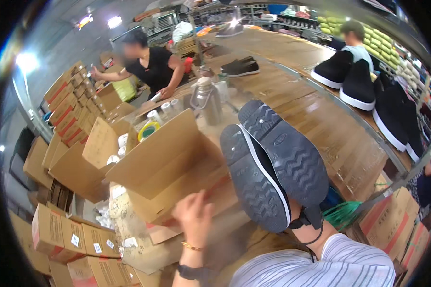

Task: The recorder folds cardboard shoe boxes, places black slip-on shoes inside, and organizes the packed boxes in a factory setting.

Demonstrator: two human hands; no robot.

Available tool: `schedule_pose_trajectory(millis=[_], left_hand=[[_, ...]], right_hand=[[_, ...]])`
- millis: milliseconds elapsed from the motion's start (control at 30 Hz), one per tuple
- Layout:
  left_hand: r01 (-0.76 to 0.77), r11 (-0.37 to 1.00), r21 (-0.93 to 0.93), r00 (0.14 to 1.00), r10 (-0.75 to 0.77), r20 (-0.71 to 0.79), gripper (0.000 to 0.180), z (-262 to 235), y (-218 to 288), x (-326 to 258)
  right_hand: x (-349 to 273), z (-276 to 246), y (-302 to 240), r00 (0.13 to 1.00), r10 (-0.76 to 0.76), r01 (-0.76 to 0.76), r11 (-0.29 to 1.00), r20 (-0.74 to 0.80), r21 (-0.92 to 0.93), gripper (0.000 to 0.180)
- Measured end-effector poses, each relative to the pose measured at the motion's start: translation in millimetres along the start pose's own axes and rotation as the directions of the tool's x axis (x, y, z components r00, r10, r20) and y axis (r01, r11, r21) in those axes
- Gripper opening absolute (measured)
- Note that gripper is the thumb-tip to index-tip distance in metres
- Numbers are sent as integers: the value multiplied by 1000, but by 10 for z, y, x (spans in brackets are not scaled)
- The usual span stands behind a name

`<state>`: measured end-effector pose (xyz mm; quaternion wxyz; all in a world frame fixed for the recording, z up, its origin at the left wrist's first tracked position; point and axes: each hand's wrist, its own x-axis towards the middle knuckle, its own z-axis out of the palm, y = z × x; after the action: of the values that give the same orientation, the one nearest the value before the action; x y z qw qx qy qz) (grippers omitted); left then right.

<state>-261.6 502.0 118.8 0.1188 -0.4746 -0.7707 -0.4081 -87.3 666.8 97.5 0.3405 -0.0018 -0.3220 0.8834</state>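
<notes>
A pair of slip-on shoes (287, 158) is held up at the centre right, grey patterned soles facing me and a white edge showing between them. My right hand (296, 210) holds the pair from behind; its fingers are hidden by the soles. Left of the shoes, my left hand (195, 215) is blurred by motion, its fingers loosely apart and nothing seen in them. It hovers by the near side of an open cardboard box (160, 165), whose flap stands raised and whose visible inside shows bare cardboard.
Black shoes with white soles (358, 86) line a raised shelf at the right. A metal flask (208, 103) and white rolls (160, 115) stand beyond the box. Another dark shoe (241, 67) lies farther back. Stacked cartons (64, 234) fill the left. A co-worker (153, 67) stands across.
</notes>
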Motion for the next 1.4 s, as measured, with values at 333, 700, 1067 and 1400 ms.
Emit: schedule_pose_trajectory(millis=[333, 700, 1067, 1400], left_hand=[[-101, 994, -38, 956, 87, -282, 41, -540, 209, 494], [-231, 930, 285, 972, 236, 16, 19, -257, -635, 247], [0, 929, 370, 937, 129, -324, 43, -949, -1448, 456], [410, 908, -85, 865, -417, -278, 89, -547, -1452, 392]], right_hand=[[347, -152, 228, 968, 219, -231, 968, -119, -101, 23], [1340, 1065, 263, 629, -439, 744, 102, 641, -660, 28], [2034, 208, 148, 882, -328, 392, 115, 338, -913, 16], [1934, -169, 789, 983, 111, 122, 191, 145, -974, 46]])
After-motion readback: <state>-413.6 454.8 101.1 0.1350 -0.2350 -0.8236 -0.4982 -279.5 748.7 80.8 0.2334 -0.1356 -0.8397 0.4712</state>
